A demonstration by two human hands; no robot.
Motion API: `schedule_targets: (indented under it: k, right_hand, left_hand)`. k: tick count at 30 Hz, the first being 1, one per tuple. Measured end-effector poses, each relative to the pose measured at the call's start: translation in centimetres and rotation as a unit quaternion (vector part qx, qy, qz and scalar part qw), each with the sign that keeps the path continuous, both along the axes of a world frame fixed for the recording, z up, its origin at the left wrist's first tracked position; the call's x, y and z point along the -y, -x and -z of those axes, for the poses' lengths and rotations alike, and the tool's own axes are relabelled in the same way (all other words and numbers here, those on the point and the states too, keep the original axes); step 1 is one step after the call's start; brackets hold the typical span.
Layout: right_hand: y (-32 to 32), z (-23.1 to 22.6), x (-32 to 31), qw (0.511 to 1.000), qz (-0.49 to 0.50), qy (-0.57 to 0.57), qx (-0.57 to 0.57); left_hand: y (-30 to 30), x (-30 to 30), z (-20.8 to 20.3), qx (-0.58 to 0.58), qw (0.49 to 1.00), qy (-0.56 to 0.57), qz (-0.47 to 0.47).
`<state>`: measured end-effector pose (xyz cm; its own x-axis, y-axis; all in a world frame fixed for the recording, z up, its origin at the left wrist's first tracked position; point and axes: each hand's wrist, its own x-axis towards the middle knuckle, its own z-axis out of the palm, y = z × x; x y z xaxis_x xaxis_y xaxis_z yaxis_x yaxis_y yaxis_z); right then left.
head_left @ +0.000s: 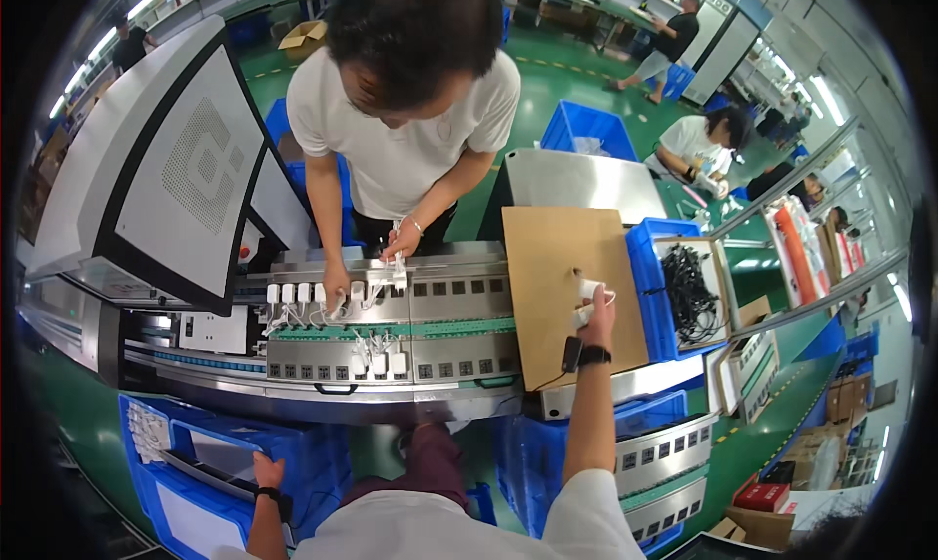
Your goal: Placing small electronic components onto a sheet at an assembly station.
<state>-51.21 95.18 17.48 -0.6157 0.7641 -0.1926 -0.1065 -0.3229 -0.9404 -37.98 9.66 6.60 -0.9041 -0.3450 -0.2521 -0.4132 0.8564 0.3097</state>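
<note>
My right hand (594, 327) is raised over a brown cardboard sheet (547, 296), its fingers closed around a white power adapter (588, 289) with a white cable. Low on the left, my left hand (269, 470) is beside a blue crate (322, 452), fingers apart and nothing visible in it. In front of me, a metal fixture (459, 306) has rows of square sockets and a green strip. White adapters (288, 294) stand in its far row at the left; several more (379, 363) sit in the near row, cables bunched.
Opposite me, a co-worker (401, 150) in white reaches onto the fixture, one hand holding white cables. A white machine (166, 169) stands left. A blue bin (653, 296) beside the cardboard borders a tray of black cables (692, 291). Another socketed plate (664, 462) lies at lower right.
</note>
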Motion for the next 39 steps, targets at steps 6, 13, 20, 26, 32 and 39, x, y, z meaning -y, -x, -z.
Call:
schedule_targets:
  k: [6, 13, 20, 26, 32, 39]
  right_hand:
    - [-5.8, -9.2, 8.8, 0.985, -0.068, 0.101, -0.12]
    - [-14.0, -10.7, 18.4, 0.987, -0.144, -0.069, 0.021]
    - [-19.8, -8.3, 30.0, 0.954, -0.266, 0.059, 0.125]
    - [-18.3, -8.8, 38.0, 0.874, -0.461, 0.028, 0.155]
    - [-13.2, -12.8, 43.3, 0.863, -0.496, -0.001, 0.097]
    - [-12.6, -13.5, 43.7, 0.787, -0.596, -0.077, 0.142]
  left_hand:
    - [-0.3, 0.6, 1.2, -0.008, 0.999, 0.038, -0.033]
    - [-0.4, -1.5, 0.0, -0.018, 0.998, 0.031, -0.051]
    - [0.1, -6.0, -6.7, -0.001, 0.997, 0.059, -0.053]
    - [-0.1, -19.6, -17.5, -0.02, 0.823, -0.564, 0.065]
    - [1.8, -23.9, -21.3, -0.021, 0.767, -0.615, 0.182]
    - [1.3, -21.7, -22.7, 0.047, 0.762, -0.619, 0.185]
